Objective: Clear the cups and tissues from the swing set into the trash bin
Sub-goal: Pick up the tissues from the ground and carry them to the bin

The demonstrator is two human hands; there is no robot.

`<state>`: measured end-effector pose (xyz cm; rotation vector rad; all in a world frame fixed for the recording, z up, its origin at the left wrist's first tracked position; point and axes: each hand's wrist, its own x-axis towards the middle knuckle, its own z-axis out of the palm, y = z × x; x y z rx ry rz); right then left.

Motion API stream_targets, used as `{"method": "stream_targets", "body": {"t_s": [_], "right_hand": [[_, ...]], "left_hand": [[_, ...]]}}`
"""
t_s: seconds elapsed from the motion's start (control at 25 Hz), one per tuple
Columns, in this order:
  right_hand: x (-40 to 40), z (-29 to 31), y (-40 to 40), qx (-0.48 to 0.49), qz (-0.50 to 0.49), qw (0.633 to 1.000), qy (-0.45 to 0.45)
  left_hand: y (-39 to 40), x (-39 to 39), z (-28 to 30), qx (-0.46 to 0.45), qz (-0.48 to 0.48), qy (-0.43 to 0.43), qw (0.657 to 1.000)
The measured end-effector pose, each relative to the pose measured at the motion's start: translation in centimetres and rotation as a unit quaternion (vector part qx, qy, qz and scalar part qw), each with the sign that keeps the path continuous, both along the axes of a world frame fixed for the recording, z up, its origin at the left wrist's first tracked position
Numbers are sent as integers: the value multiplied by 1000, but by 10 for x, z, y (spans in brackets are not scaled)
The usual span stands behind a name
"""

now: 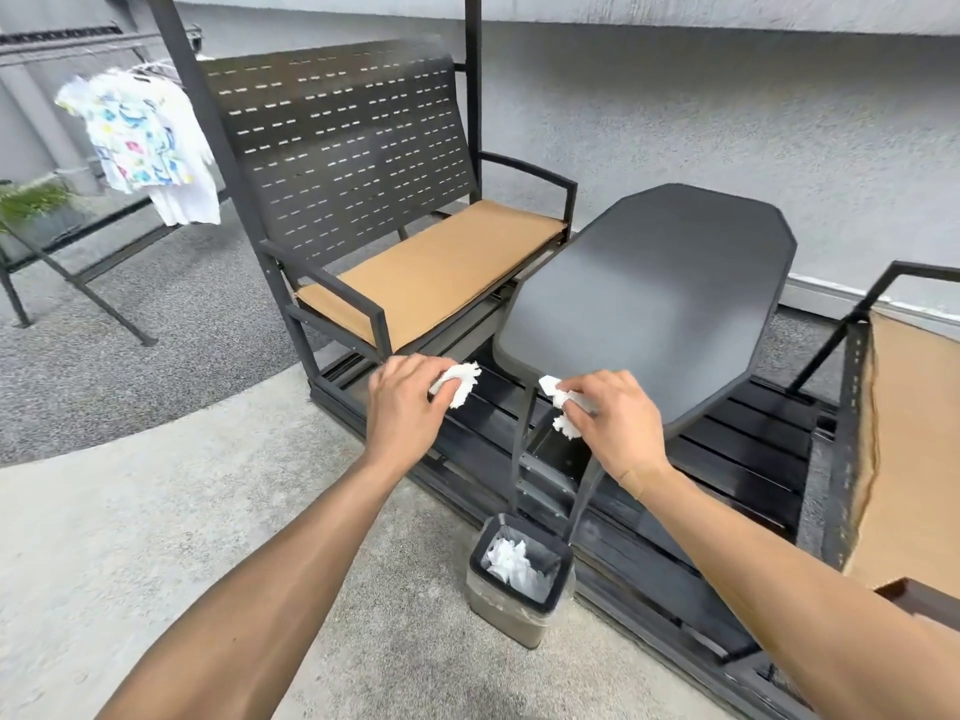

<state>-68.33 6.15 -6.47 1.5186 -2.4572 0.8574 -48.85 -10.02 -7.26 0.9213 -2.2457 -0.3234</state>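
The tissues (460, 384) are white. The trash bin (511, 610) is grey with a black rim and a clear bag, and white paper (511, 561) is inside. The worktop (654, 304) is dark grey. The seat cushion (431, 272) is tan. The seat back (348, 148) is black with rows of small slots. The hanging shirt (137, 142) is white with blue, yellow and green shapes. The wall (727, 111) is grey.

Matt dark metal swing set (363, 163), perforated back; tan cloth-like seat cushion (431, 267). Smooth, faintly sheened grey tabletop (649, 304). Crumpled white paper tissues (460, 384). Clear glossy film lining trash bin (519, 610). Rough speckled floor (156, 511).
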Motion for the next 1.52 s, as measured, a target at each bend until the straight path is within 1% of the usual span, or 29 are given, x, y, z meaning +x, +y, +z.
{"method": "stream_targets", "body": {"t_s": [0.16, 0.32, 0.44, 0.64, 0.88, 1.04, 1.24, 1.32, 1.44, 1.52], "right_hand": [[-29, -17, -28, 7, -11, 1000, -13], [-60, -39, -56, 28, -25, 998, -52], [-76, -58, -73, 61, -12, 995, -77], [-90, -91, -96, 115, 19, 988, -104], [-88, -136, -104, 165, -5, 976, -143], [-77, -176, -101, 187, -63, 965, -173], [-65, -235, -97, 225, -162, 933, -228], [-62, -261, -93, 232, -195, 920, -247], [-64, -303, -82, 249, -238, 904, -254], [-66, -336, -73, 277, -255, 890, -258]], "left_hand": [[-20, -37, -18, 23, -23, -21, 999], [-46, -74, -36, 37, -46, -47, 997], [-61, -100, -53, 76, -65, -76, 992], [-78, -133, -87, 111, -95, -131, 981], [-99, -152, -130, 146, -117, -189, 964], [-112, -158, -168, 171, -161, -237, 943], [-122, -155, -222, 198, -188, -283, 919], [-126, -158, -248, 194, -212, -320, 903], [-130, -162, -296, 205, -242, -383, 868], [-129, -164, -334, 199, -261, -398, 857]]}}
